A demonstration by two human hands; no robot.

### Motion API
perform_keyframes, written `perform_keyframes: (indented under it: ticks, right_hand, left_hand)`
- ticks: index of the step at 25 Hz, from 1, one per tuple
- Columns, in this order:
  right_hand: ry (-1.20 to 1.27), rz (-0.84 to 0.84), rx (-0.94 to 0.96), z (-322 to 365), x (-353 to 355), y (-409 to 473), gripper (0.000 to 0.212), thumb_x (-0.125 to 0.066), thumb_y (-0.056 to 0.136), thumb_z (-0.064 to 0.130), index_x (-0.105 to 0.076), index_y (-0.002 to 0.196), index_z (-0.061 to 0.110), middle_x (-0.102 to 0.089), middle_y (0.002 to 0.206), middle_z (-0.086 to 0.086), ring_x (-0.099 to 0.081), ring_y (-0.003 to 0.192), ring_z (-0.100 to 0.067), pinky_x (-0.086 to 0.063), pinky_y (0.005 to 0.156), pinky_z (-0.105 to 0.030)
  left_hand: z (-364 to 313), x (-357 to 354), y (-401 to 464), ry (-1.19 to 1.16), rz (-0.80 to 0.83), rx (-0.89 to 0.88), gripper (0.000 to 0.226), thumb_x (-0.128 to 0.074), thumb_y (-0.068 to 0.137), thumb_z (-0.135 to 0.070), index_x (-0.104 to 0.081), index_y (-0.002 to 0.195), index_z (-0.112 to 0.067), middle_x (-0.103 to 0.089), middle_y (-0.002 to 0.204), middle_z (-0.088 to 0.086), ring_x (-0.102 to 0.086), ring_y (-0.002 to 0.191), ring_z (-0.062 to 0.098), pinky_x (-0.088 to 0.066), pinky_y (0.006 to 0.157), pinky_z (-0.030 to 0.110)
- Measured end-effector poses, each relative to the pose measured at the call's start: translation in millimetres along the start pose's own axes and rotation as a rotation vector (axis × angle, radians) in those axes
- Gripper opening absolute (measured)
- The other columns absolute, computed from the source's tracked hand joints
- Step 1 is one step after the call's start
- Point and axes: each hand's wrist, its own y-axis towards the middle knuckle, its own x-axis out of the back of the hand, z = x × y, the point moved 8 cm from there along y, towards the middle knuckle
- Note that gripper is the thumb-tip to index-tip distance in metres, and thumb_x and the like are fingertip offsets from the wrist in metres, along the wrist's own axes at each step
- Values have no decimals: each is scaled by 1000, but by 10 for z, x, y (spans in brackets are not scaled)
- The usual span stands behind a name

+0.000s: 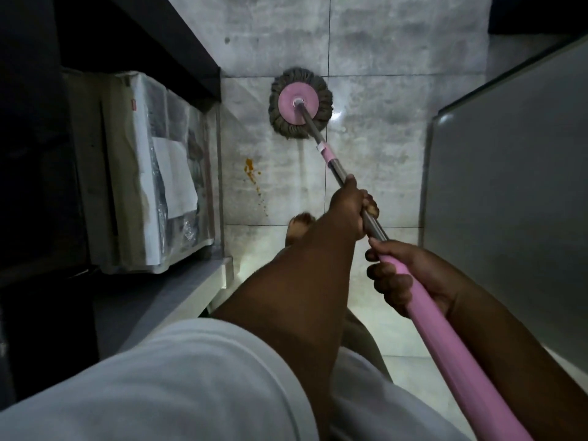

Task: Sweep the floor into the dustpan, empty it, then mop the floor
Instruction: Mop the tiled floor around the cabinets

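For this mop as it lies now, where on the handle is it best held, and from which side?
Judging by the pose, best with two hands on the mop handle, coming from above: the left hand on the bare metal shaft, the right hand on the pink sleeve. The handle slants down to the mop head, flat on the floor.

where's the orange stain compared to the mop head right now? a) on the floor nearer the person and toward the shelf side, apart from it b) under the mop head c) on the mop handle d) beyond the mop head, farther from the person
a: the orange stain lies on bare tile, apart from the mop head, nearer the person and toward the shelf side.
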Motion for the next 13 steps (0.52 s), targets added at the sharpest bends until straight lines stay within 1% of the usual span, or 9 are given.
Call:
perform_keyframes:
  ticks: [3, 5, 7, 10, 13]
  right_hand:
    - [-4, 43, 37, 498, -328, 286, 22, -54, 84, 30, -45, 70, 15, -42, 44, 5, -37, 28, -2, -33, 27, -14]
    - [-22, 84, 60, 863, -560, 478, 20, -53, 82, 31, -41, 71, 18, -40, 44, 6, -37, 27, -1, -33, 26, -13]
    - [-66, 93, 97, 1187, -717, 625, 21, -54, 80, 30, -39, 71, 19, -39, 44, 8, -37, 28, -1, -33, 27, -12]
    - [-114, 75, 145, 1486, -821, 731, 22, -58, 81, 28, -43, 70, 17, -41, 46, 8, -39, 29, -1, -34, 29, -12]
    - [-83, 83, 151, 1465, -817, 763, 23, -58, 83, 29, -44, 71, 16, -42, 47, 8, -39, 30, -2, -34, 30, -12]
  left_hand:
    - [-680, -96, 159, 34, -15, -70, 48, -39, 103, -44, -33, 65, -14, -28, 46, -1, -26, 24, 9, -23, 31, 10]
    - [-1153, -187, 254, 77, -15, -130, 48, -34, 104, -43, -33, 65, -14, -30, 38, 0, -28, 23, 10, -24, 32, 10]
    - [-1524, -261, 322, 109, -20, -156, 51, -30, 105, -43, -31, 62, -15, -30, 32, -1, -28, 23, 10, -22, 34, 13]
    - [-1810, -344, 368, 85, -17, -173, 51, -32, 105, -43, -29, 61, -17, -30, 40, -1, -27, 27, 10, -21, 35, 13]
    - [-1836, -339, 363, 93, -7, -182, 52, -33, 104, -43, -31, 61, -15, -30, 36, -1, -29, 30, 10, -23, 36, 15]
